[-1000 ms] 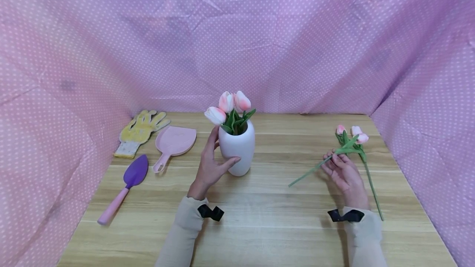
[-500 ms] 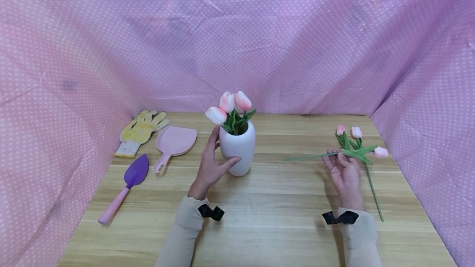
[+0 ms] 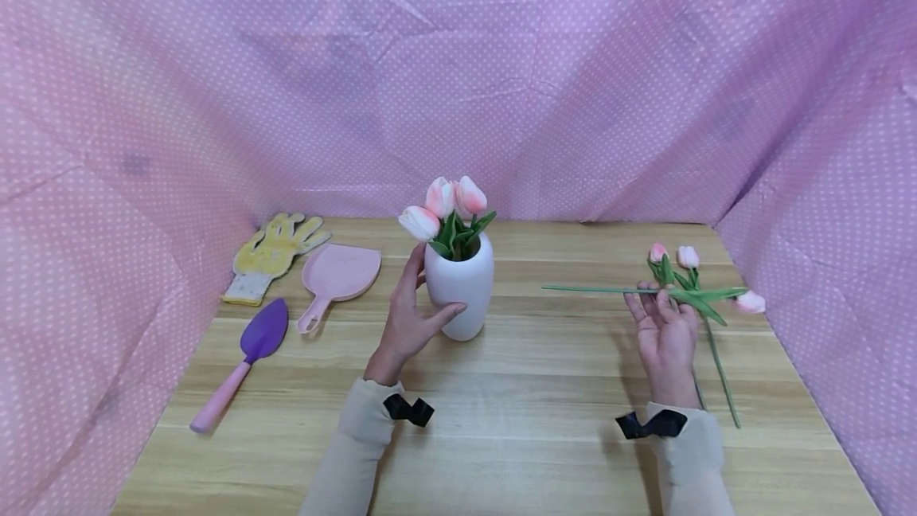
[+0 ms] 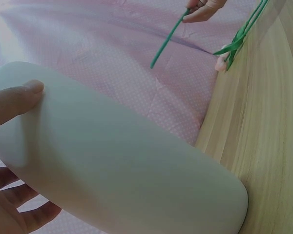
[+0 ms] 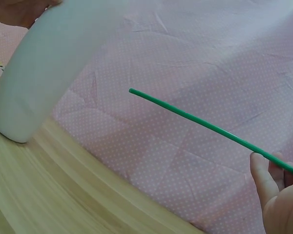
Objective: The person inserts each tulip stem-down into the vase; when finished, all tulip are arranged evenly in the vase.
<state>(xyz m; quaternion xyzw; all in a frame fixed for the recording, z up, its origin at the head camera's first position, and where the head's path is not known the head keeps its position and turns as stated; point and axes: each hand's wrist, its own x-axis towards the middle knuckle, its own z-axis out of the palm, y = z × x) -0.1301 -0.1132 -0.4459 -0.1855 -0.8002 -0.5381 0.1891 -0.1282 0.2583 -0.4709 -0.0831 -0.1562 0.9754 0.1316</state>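
My left hand grips the side of a white vase, thumb across its front and fingers round the far side. Several pink-and-white tulips with green leaves stand in the vase. At the right, my right hand pinches the green stem of a tulip between thumb and fingers. That tulip lies sideways above the table, its bloom to the right and its bare stem end toward the vase. Just behind the hand, two more tulips lie on the table, partly hidden by the held one.
On the left of the wooden table lie a yellow-and-white glove, a pink dustpan-shaped scoop and a purple trowel with a pink handle. A pink dotted cloth hangs behind and at both sides.
The held tulip has turned from slanting to level, its bloom swinging right and its stem end rising. My right hand has shifted slightly left. The left hand stays on the vase.
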